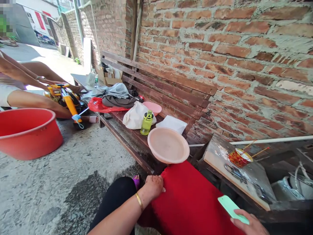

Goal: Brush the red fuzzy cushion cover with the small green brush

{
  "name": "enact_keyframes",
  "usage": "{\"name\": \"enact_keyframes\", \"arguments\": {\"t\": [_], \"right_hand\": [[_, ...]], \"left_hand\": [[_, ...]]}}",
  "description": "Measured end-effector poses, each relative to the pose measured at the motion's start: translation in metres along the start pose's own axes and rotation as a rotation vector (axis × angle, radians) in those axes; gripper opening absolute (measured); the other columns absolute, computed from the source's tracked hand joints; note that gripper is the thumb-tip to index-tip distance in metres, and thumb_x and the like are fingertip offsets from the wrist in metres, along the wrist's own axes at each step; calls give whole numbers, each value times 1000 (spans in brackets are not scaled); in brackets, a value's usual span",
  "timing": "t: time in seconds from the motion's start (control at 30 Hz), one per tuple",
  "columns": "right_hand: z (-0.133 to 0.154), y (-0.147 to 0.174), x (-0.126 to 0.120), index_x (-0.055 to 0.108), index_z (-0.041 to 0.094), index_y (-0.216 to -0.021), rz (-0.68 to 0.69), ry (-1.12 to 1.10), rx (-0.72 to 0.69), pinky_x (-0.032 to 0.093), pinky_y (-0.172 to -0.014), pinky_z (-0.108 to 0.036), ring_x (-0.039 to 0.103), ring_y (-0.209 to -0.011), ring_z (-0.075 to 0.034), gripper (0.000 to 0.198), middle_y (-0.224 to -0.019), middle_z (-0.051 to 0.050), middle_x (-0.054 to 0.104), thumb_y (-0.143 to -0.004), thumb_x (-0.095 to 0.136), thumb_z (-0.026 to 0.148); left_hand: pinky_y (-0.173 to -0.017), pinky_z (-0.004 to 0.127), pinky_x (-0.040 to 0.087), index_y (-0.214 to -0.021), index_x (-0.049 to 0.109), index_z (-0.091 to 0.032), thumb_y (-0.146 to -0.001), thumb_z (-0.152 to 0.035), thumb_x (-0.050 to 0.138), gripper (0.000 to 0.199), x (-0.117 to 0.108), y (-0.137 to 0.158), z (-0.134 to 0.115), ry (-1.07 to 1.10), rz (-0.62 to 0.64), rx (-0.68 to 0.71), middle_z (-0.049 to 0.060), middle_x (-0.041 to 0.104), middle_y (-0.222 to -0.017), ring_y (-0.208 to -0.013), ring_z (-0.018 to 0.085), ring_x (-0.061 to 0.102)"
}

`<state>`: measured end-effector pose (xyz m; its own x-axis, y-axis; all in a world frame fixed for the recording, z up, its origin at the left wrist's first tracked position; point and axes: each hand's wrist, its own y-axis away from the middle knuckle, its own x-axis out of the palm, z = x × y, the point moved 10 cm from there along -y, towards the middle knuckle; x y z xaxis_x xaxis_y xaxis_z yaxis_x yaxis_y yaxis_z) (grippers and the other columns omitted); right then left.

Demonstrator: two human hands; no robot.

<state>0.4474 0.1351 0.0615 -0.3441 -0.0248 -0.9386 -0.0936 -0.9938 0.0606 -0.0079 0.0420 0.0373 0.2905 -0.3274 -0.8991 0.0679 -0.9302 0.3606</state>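
A red cloth (188, 199) is spread below the pink basin, in front of me. My left hand (154, 186), a gold bangle at its wrist, is closed on the cloth's left edge. At the lower right my right hand (249, 223) grips a flat mint-green object (230, 207) with a rounded end. It is held over the right side of the cloth; its underside is hidden, so its kind is unclear. The shallow pink basin (168, 145) sits on the bench end just beyond the cloth.
The wooden bench (166, 81) bears a green bottle (146, 123), a white bag (135, 116) and folded clothes (117, 94). A side board (220, 153) holds a red-gold tub (239, 158) and locks. At left, a person's hands touch a yellow-orange device (68, 101) behind a red tub (31, 137).
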Motion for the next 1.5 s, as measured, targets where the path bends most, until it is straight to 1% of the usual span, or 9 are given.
{"name": "enact_keyframes", "arguments": {"t": [0.17,0.3,0.5,0.73,0.87,1.07,1.23,1.4,1.5], "right_hand": [[153,-33,57,74,29,-97,175,-32,-158,51,-81,-36,67,-96,-29,50,-95,-6,70,-60,57,57],[217,-61,96,72,27,-103,202,-58,-222,49,-78,-35,66,-91,-27,54,-92,-6,69,-64,54,61],[211,-83,121,71,22,-108,291,-77,-213,49,-76,-37,67,-89,-29,62,-93,-10,71,-62,54,60],[117,-92,70,75,29,-92,262,142,-111,48,-78,-43,68,-87,-33,42,-87,-12,70,-61,57,52],[166,-63,65,74,31,-98,236,42,-189,48,-78,-40,67,-90,-31,46,-93,-9,69,-63,57,55],[256,-19,106,72,25,-105,328,-126,-267,46,-79,-32,64,-96,-25,50,-102,-5,71,-62,63,48],[193,-3,95,71,26,-109,340,-69,-173,46,-88,-35,63,-105,-27,57,-109,-5,70,-57,63,49],[47,29,30,72,27,-98,253,-30,48,50,-89,-45,66,-101,-36,59,-98,-9,72,-48,59,56],[-40,59,-3,70,35,-80,195,-90,181,54,-84,-48,69,-94,-38,39,-80,-4,73,-46,65,55]], "left_hand": [[-86,44,49,-124,62,-15,-86,-51,59,52,9,-2,4,7,-23,24,21,70,-112,-104,33,67],[-88,46,47,-127,60,-11,-89,-55,53,59,30,-14,7,3,-1,20,23,67,-117,-107,34,64],[-83,48,48,-125,61,-10,-89,-58,52,61,45,-28,8,-22,-23,7,23,68,-109,-102,36,65],[-74,47,48,-114,67,-14,-86,-60,55,55,23,-21,3,23,-19,5,22,70,-96,-88,35,67],[-75,46,47,-109,68,-16,-86,-59,55,51,16,-17,2,19,-14,21,20,71,-94,-88,34,67],[-79,45,49,-111,68,-16,-87,-55,57,47,9,-13,-3,-12,-8,46,18,71,-97,-95,33,68],[-86,44,50,-114,67,-13,-87,-47,63,44,3,-10,-8,-31,46,45,22,70,-114,-105,32,66],[-90,43,52,-113,68,-12,-86,-45,66,43,1,-10,-7,-21,91,35,21,70,-118,-109,31,66],[-91,42,53,-115,68,-15,-86,-46,65,43,2,-11,-4,-14,117,9,19,70,-120,-110,30,67]]}}
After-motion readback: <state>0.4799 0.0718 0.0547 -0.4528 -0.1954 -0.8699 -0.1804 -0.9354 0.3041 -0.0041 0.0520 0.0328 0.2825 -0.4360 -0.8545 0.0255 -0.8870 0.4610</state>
